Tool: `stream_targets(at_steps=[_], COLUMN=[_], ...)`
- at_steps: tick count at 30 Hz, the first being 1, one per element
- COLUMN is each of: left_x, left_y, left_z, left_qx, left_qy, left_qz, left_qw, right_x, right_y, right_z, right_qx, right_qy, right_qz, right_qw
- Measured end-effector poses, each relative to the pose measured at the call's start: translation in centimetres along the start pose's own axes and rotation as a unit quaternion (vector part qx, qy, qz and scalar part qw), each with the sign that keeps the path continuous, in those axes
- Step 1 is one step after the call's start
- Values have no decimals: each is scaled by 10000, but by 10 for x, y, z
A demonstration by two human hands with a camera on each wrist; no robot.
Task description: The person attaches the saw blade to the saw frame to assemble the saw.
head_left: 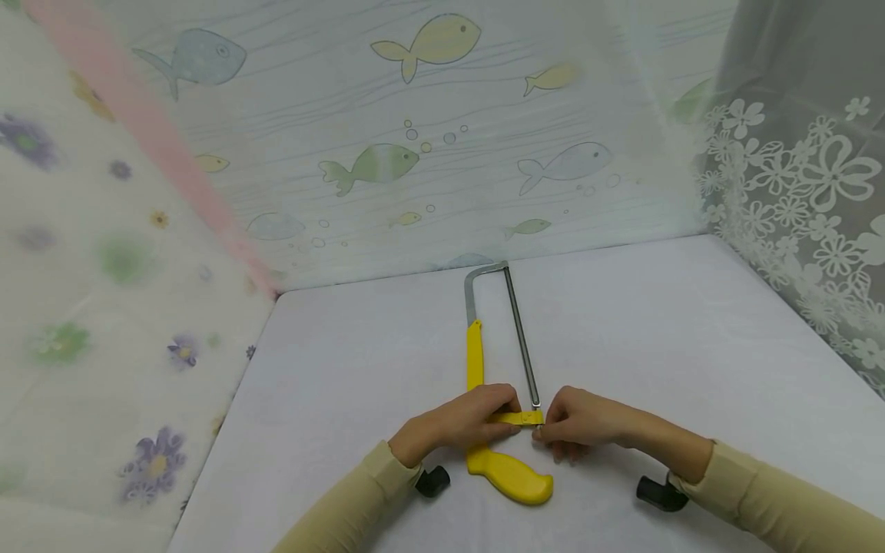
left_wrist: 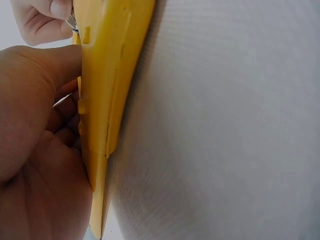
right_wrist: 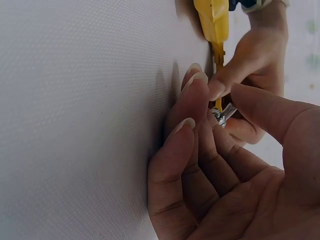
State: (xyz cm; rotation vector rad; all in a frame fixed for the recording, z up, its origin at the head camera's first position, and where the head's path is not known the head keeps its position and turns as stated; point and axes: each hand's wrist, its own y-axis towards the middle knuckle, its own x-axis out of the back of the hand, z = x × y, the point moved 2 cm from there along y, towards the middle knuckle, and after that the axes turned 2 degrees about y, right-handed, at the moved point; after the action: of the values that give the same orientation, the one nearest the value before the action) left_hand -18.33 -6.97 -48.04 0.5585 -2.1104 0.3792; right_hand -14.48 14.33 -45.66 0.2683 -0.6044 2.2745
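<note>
Hacksaw [head_left: 517, 480] tip nr counter [head_left: 622, 322] back edge | L grip [head_left: 472, 416] holds frame [head_left: 475, 357] | R grip [head_left: 584, 418] pinches fitting [right_wrist: 223, 116] | done: blade [head_left: 522, 338] spans frame | rem.: tightness unclear

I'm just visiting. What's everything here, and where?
Cloth-covered table: 1, white, below.
Yellow-framed metal hacksaw: 1, yellow and grey, on the table.
Narrow metal strip: 1, grey, along the hacksaw's right.
Small metal fitting: 1, silvery, by the strip's near end.
Fish-print fabric sheet: 1, pale, behind.
Flower-print fabric sheet: 1, white and pink, left.
Sheer floral sheet: 1, grey-white, right.
Fabric sleeves: 2, beige, lower left and right.
Small rounded devices: 2, black, one by each sleeve.
Left grip: 1, bare, holding the hacksaw.
Right grip: 1, bare, pinching the fitting.
</note>
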Motion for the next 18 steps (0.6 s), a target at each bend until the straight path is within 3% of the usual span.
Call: stream_targets(at_steps=[18], left_x=[0], left_y=[0], left_z=[2], left_qx=[13], left_qy=[-6], left_qz=[13], left_qw=[10000], right_x=[5], right_y=[-1], right_z=[-2], right_qx=[-70], right_qy=[-137], right_qz=[-59], right_qw=[9999])
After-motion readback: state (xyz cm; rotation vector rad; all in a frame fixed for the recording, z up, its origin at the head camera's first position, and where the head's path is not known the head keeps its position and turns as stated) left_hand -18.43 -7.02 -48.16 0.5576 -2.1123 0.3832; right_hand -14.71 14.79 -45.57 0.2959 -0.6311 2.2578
